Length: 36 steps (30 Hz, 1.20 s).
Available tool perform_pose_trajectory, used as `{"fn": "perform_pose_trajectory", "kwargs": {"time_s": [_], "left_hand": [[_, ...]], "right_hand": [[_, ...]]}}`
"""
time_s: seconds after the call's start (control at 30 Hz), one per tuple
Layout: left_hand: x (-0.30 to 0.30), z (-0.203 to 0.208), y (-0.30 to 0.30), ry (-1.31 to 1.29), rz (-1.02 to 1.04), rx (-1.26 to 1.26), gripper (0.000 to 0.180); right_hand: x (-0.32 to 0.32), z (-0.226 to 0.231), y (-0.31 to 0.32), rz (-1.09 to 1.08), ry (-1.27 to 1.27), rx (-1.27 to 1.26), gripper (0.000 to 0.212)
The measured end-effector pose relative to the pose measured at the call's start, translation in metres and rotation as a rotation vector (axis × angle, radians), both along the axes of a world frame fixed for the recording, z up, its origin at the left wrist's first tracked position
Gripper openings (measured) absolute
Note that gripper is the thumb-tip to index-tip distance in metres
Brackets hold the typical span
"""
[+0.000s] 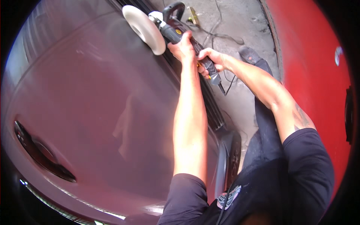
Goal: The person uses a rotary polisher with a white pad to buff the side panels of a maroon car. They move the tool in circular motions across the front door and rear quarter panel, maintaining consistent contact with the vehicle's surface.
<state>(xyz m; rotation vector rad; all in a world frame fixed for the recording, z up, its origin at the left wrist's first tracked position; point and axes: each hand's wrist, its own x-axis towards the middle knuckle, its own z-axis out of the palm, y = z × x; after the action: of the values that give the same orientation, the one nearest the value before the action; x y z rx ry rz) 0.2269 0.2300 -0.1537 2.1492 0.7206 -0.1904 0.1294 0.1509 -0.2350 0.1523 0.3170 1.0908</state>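
A dark electric polisher (pixel 173 34) with a wide white pad (pixel 142 29) is held in both of my hands, at the top of the view. My left hand (pixel 183 48) wraps the body just behind the head. Farther back, my right hand (pixel 213 62) grips the rear handle, where the power cord leaves. The pad stands edge-on beside the glossy dark maroon car door (pixel 97 101); whether it touches the paint I cannot tell. A black loop handle (pixel 174 10) rises from the polisher's head.
A black door handle (pixel 45 153) sits at the lower left of the door. To the right stands a red car body (pixel 307 45). Between them, a black cable (pixel 225 36) snakes over the grey floor (pixel 243 22), near a small yellow-green object (pixel 193 15) and my shoe (pixel 249 55).
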Motion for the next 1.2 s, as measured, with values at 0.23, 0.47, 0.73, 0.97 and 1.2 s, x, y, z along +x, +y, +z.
{"fn": "perform_pose_trajectory", "kwargs": {"time_s": [0.23,0.47,0.73,0.97,1.2], "left_hand": [[-0.262,0.026,0.041,0.147,0.146,0.063,0.077],[-0.490,0.061,0.088,0.343,0.251,0.071,0.076],[-0.650,0.111,0.122,0.539,0.294,0.098,0.086],[-0.715,0.116,0.136,0.444,0.398,-0.180,0.065],[-0.529,0.165,0.108,0.094,0.222,-0.483,0.055]], "right_hand": [[-0.264,0.032,0.031,0.170,0.220,0.029,0.038],[-0.503,0.069,0.072,0.277,0.363,0.008,0.042],[-0.675,0.118,0.105,0.424,0.679,0.023,0.042],[-0.719,0.139,0.099,0.433,0.489,-0.011,0.036],[-0.516,0.172,0.074,0.215,-0.024,-0.382,0.026]]}}
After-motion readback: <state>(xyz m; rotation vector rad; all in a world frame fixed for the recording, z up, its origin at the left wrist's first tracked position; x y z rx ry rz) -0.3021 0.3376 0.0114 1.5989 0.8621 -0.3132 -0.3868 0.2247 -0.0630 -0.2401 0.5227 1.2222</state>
